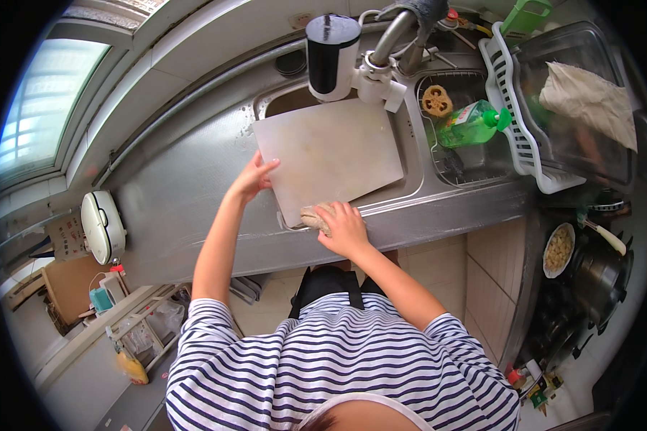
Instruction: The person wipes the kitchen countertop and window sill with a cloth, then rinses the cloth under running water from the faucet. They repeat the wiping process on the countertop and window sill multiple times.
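A pale rectangular cutting board (pixel 329 151) lies slanted over the left basin of a stainless steel sink (pixel 416 161), beneath the faucet. Gripping the board's left edge is my left hand (pixel 256 176), its thumb on top and its fingers partly hidden behind. My right hand (pixel 345 229) is closed around a beige, rough-textured scrubber (pixel 314 215), perhaps a loofah, at the board's near edge. A white and black faucet water filter (pixel 331 56) hangs just beyond the board's far edge.
In the right basin lie a green pump bottle (pixel 466 126) and a loofah slice (pixel 436 101). A white dish rack (pixel 517 124) stands right of it. An oval dish of pale pieces (pixel 559 250) and a dark pot (pixel 598 280) are at the lower right. A white appliance (pixel 102 227) sits far left.
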### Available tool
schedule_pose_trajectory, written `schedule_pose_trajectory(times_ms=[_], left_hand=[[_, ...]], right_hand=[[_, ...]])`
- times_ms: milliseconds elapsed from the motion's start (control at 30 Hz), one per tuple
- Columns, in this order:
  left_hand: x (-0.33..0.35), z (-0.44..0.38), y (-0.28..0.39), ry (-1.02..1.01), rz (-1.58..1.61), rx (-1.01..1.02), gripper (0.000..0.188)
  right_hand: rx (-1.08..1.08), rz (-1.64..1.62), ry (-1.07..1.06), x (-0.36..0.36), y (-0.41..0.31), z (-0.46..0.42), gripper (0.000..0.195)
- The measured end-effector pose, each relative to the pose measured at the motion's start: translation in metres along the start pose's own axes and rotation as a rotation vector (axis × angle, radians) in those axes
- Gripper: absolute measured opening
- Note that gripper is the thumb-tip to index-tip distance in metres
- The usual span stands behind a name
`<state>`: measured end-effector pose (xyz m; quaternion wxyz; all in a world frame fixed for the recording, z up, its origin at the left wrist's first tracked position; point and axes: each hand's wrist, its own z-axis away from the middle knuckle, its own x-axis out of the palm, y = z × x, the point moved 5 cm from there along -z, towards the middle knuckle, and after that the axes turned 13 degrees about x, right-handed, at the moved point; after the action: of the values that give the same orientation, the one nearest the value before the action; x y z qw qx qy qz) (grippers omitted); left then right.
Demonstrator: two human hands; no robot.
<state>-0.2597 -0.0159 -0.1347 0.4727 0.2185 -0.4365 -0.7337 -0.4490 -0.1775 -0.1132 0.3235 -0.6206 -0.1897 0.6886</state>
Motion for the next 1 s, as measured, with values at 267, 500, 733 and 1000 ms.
schedule_pose_trajectory(times_ms=[267,500,733,1000], left_hand=[[-0.022,0.014,0.009,0.346,-0.140,0.296,0.039],[-0.029,0.076,0.122,0.450,-0.271,0.469,0.036],[-0.008,0.065,0.142,0.496,-1.025,0.452,0.035],[-0.056,0.069,0.054,0.564,-1.107,0.302,0.047]], right_hand=[[-0.066,-0.177,0.010,-0.014,0.000,0.009,0.057],[0.064,-0.382,0.134,-0.025,0.022,0.023,0.053],[0.748,-1.221,0.338,-0.025,0.104,-0.038,0.047],[0.749,-1.245,0.342,-0.073,0.121,-0.065,0.041]])
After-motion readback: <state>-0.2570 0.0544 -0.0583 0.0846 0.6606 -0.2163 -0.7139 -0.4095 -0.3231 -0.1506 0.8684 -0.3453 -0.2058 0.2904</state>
